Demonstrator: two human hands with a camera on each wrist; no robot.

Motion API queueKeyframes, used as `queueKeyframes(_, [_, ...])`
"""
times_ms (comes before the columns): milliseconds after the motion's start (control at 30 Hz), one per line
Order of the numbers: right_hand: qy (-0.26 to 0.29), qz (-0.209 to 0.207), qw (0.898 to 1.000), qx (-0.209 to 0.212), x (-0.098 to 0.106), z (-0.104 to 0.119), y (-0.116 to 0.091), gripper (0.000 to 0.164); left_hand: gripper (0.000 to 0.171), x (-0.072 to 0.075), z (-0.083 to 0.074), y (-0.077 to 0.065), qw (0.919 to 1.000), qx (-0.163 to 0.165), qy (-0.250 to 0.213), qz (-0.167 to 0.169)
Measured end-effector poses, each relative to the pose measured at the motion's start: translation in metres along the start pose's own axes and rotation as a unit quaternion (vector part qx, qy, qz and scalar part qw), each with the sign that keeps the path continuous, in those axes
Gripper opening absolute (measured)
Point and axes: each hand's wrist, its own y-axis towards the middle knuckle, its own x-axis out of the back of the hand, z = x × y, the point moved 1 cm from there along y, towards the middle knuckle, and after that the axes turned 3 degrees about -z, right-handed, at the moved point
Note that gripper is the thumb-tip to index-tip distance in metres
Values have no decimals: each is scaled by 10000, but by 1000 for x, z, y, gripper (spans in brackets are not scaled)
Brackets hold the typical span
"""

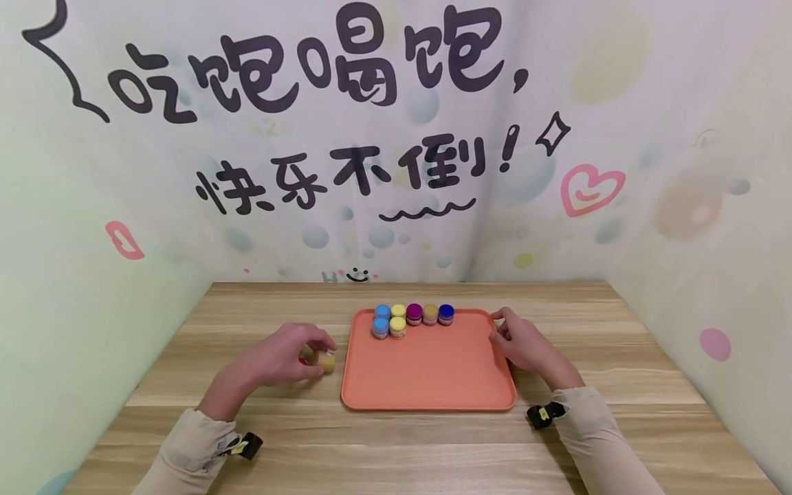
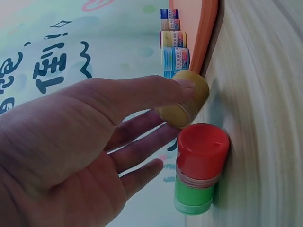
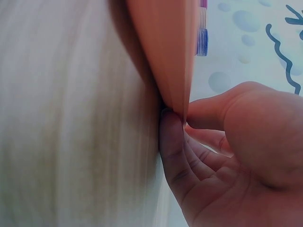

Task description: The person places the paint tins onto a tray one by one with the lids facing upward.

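Nearest, the left hand (image 1: pixel 278 357) has its thumb and a finger bent about a tilted ochre jar (image 1: pixel 326 361), the other fingers spread loosely; the jar is just left of the tray (image 1: pixel 433 371), and I cannot tell whether it touches the surface (image 1: pixel 383 454). A steady hold on its side seems best, with the wrist turned to bring it upright and a slight lift wherever it must pass the tray's raised left rim. The right hand (image 1: pixel 526 342) pinches the right rim between its fingers; kept light, that should steady the tray without tipping it. Beside the left hand's loose fingers, in the left wrist view, are a red jar (image 2: pixel 202 151) and a green jar (image 2: pixel 193 201), so a sweep on that side could knock them. The tray's near and middle parts give the freest room. Farther back a blue jar (image 1: pixel 380 328) and a yellow jar (image 1: pixel 398 328) stand side by side, bare tray to their right; coming in from the near side looks safer. Behind them a row of five (image 1: pixel 414 315) stands close to the far rim.
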Motion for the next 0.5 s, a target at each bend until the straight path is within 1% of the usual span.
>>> queueKeyframes(133, [10, 7, 10000, -13, 1, 1, -1, 42, 30, -1, -2, 2, 9998, -11, 9, -182])
queueKeyframes(267, [29, 18, 10000, -4, 1, 3, -2, 42, 25, -1, -4, 5, 9994, 94, 19, -334])
queueKeyframes(367, [32, 6, 10000, 8, 1, 3, -2, 42, 23, 0, -6, 8, 9991, 153, 31, -406])
queueKeyframes(500, [30, -15, 10000, -32, 1, 3, -2, 41, 25, 1, -10, 11, 9990, 180, -44, -415])
